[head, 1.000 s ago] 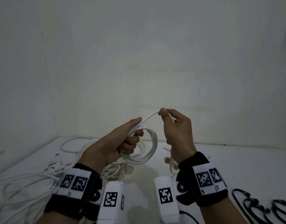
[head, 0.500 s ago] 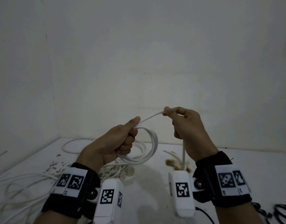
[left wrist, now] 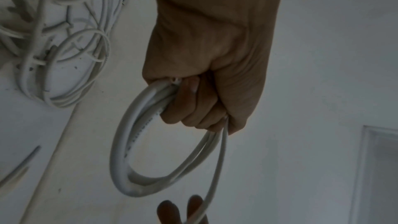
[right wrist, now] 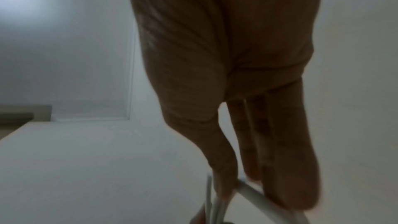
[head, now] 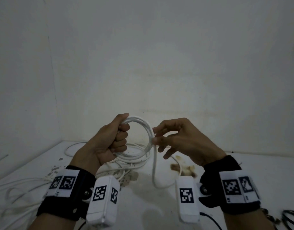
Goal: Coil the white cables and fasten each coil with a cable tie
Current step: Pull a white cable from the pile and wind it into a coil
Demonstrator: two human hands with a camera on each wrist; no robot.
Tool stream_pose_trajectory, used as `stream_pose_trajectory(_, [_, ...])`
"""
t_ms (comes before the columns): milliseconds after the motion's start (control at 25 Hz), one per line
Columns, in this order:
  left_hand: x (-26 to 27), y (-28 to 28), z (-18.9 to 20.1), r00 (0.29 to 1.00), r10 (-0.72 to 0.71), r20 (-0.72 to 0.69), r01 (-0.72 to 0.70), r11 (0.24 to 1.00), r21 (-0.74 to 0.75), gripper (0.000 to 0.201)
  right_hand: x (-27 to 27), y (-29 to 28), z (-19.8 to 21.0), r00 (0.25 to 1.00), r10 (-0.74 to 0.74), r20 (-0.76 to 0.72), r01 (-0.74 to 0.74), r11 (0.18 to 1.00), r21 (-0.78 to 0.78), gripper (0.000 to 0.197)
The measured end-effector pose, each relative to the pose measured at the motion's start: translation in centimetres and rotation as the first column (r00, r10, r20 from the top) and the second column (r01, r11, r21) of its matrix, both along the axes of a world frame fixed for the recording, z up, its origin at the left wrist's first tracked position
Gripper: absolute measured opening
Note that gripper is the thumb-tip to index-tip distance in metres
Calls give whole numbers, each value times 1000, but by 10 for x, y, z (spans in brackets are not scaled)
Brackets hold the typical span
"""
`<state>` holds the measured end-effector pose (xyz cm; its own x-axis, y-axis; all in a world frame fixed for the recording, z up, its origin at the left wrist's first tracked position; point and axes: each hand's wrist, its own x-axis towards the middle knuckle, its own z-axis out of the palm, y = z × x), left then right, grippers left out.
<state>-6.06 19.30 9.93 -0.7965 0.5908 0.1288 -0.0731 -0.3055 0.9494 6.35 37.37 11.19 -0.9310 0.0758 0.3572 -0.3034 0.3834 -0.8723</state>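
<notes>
My left hand (head: 121, 135) grips a coil of white cable (head: 149, 130) in its fist, holding it upright above the table. The left wrist view shows the coil (left wrist: 125, 142) of several loops hanging from the curled fingers (left wrist: 193, 108). My right hand (head: 176, 138) pinches the same cable at the coil's right side, between thumb and fingers. From that pinch the loose tail (head: 153, 163) drops to the table (head: 159, 205) and curves right. In the right wrist view, thumb and fingers (right wrist: 280, 159) reach down onto the cable (right wrist: 254, 192).
More loose white cables (head: 18, 185) lie on the white table at the left, with a heap (head: 126, 165) under my hands. Black cable ties (head: 289, 216) lie at the bottom right. A brown stain (head: 181, 168) marks the table. Walls close off the left and back.
My right hand has come down from the top of the coil to its right side, laying another loop into my left hand. The left hand has lifted the coil slightly.
</notes>
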Motion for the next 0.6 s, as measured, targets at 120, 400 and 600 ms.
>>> stream_pose_trajectory(120, [6,1,3,999,-33,-5,33,999,28,51,-12,-13,-10,991,-85,-107,91,995,51,17])
stream_pose_trajectory(400, [15,2,4,992,-121,-35,123,990,71,44,-27,-29,-29,955,-168,-245,154,985,-73,28])
stream_pose_trajectory(600, [18,2,4,985,-161,-55,165,983,75,44,-30,-38,-30,828,-370,-421,398,917,-24,36])
